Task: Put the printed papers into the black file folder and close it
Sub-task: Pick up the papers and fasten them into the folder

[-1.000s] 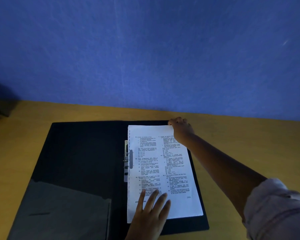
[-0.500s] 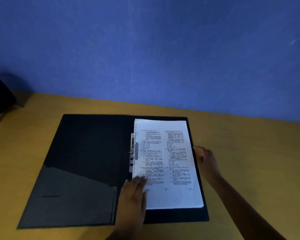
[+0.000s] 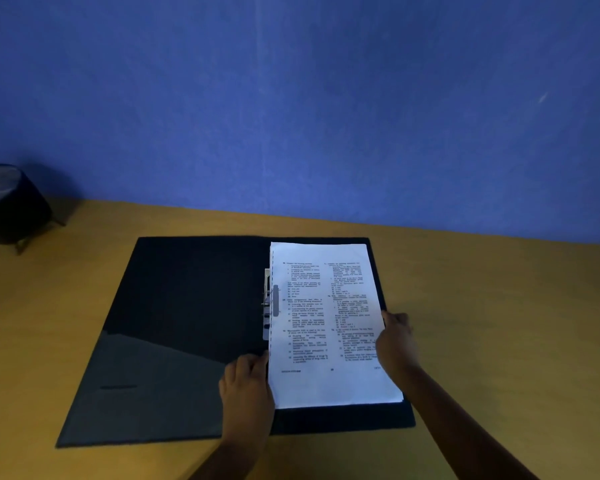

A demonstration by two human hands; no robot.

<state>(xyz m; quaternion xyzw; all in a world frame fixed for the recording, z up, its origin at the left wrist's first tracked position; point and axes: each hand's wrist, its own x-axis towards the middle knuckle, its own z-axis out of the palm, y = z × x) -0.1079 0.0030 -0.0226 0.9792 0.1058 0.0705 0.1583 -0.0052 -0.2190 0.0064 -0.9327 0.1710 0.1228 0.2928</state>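
The black file folder (image 3: pixel 187 323) lies open and flat on the wooden desk. A stack of printed papers (image 3: pixel 326 323) rests on its right half, beside the metal clip (image 3: pixel 269 303) at the spine. My left hand (image 3: pixel 248 386) holds the papers' lower left edge with curled fingers. At the papers' right edge, my right hand (image 3: pixel 397 341) grips the sheets about halfway down.
The yellow-brown desk (image 3: pixel 499 306) meets a blue wall (image 3: pixel 326 116) at the back. A dark round object on small legs (image 3: pixel 7 206) stands at the far left. A clear pocket (image 3: pixel 136 386) covers the folder's lower left flap.
My right hand came down from the papers' top corner to the middle of their right edge. My left hand slid from on top of the sheets to their lower left edge.
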